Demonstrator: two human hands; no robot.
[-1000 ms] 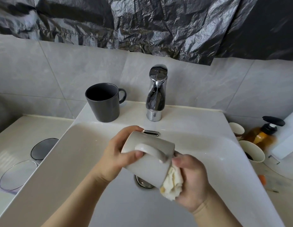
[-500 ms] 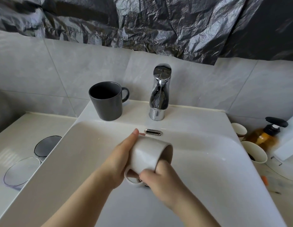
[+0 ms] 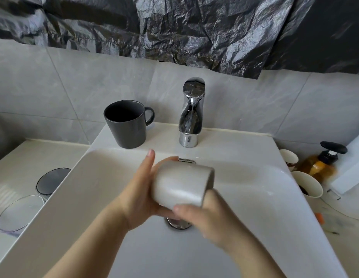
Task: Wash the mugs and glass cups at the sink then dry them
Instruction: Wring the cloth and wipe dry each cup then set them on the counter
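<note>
A white mug [image 3: 180,183] lies on its side in the air over the sink basin [image 3: 94,187], its mouth turned right. My left hand [image 3: 140,195] cups its base, with the index finger straight along the far side. My right hand [image 3: 212,219], blurred, reaches under the mug near the rim with its thumb on the near wall; its fingers are hidden, and no cloth shows. A dark grey mug [image 3: 125,127] stands upright on the sink ledge left of the chrome faucet [image 3: 191,113]. A tinted glass [image 3: 52,180] and a clear glass [image 3: 20,212] stand on the left counter.
The drain [image 3: 178,224] sits right below the hands. On the right counter are two paper cups [image 3: 306,183] and an amber pump bottle [image 3: 321,165]. No water runs from the faucet. Grey tiles and black plastic sheeting back the sink.
The mug has turned so its handle went from top to underneath and out of sight. My right hand slid under the mug, and the pale cloth it held a second ago is hidden.
</note>
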